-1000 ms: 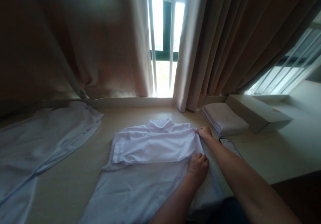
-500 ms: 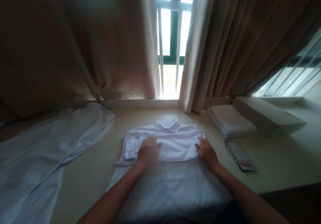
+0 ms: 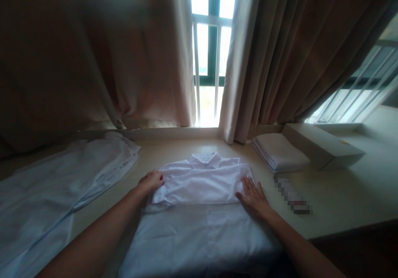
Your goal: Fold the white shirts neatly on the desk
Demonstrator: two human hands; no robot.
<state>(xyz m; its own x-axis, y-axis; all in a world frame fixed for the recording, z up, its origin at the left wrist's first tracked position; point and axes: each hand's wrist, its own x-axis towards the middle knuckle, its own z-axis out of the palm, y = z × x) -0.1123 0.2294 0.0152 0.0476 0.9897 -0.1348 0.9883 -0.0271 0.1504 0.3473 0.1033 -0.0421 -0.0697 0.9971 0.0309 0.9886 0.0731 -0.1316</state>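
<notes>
A white collared shirt [image 3: 199,228] lies in front of me with its collar toward the window. A sleeve lies folded across its chest below the collar, and the lower part spreads toward me. At the shirt's left edge, my left hand [image 3: 151,181] has its fingers curled and closed on the cloth; the fingertips are partly hidden. My right hand [image 3: 253,195] rests flat near the right end of the folded sleeve, fingers apart and pressing on the fabric.
Loose white garments [image 3: 71,174] lie on the left of the pale tabletop [image 3: 338,203]. To the right are a folded white cloth [image 3: 282,151], a box [image 3: 323,145] and a pixelated flat object [image 3: 292,195]. Curtains [image 3: 149,62] hang behind, beside a barred window [image 3: 207,62].
My left hand has moved left from the middle of the folded sleeve to the shirt's edge and closed there. My right hand has flattened, fingers spread, in nearly the same place.
</notes>
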